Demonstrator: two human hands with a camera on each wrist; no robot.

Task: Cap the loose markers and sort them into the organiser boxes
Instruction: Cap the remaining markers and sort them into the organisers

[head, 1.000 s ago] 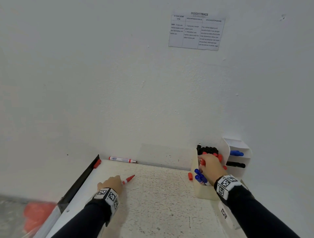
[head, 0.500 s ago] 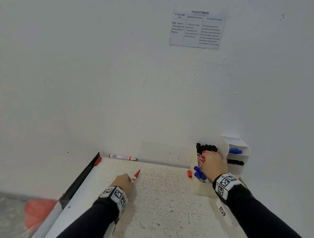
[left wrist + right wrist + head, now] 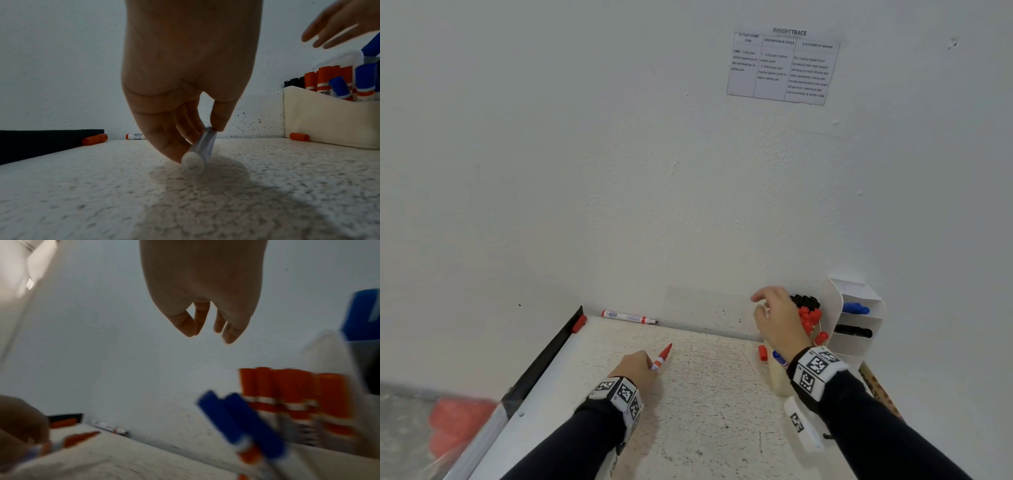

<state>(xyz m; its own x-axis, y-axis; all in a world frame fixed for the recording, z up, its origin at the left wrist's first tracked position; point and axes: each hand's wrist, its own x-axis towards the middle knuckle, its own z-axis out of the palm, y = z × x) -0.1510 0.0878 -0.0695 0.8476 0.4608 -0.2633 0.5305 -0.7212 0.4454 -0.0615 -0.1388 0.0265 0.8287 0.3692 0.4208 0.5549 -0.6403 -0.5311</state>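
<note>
My left hand (image 3: 642, 365) grips an uncapped red marker (image 3: 662, 357) low over the table, tip pointing up and away; the left wrist view shows its white butt end (image 3: 193, 161) between my fingers (image 3: 218, 116). My right hand (image 3: 777, 318) hovers empty with loose fingers above the cream organiser box (image 3: 779, 380), which holds capped red markers (image 3: 810, 317), blue markers (image 3: 779, 358) and black ones (image 3: 804, 301). A loose red cap (image 3: 762, 353) lies beside the box. Another uncapped red marker (image 3: 628, 317) lies along the wall.
A white shelved organiser (image 3: 859, 318) at the right holds a blue marker (image 3: 856, 308) and a black marker (image 3: 854, 331). A second red cap (image 3: 578, 323) sits at the table's far-left corner by a black edge strip (image 3: 544, 356). A paper sheet (image 3: 782, 66) hangs on the wall.
My right hand has lifted out of the cream box and let go of the red marker it put there. My left hand has slid right with its uncapped marker.
</note>
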